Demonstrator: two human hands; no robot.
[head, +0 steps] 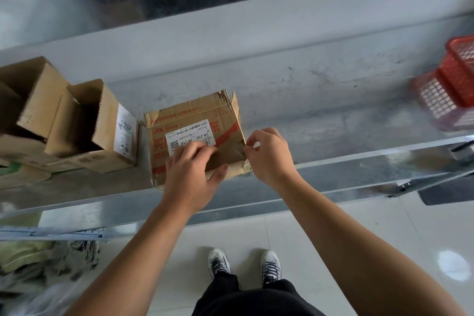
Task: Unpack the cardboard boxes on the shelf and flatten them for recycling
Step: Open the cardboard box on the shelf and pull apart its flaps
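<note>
A worn cardboard box [195, 120] with red print and a white shipping label lies closed at the front of the grey metal shelf [307, 95]. My left hand [192, 169] lies flat on the box's top near side, with the thumb at the front edge. My right hand [266, 154] is at the box's right front corner, thumb and forefinger pinched on what looks like a strip of clear tape. Two open cardboard boxes [89, 126] stand to the left on the same shelf.
A red plastic basket [451, 90] sits at the right end of the shelf. A lower shelf holds fabric and bags [38, 254] at the bottom left. My feet stand on a white tiled floor [333, 251] in front of the shelf.
</note>
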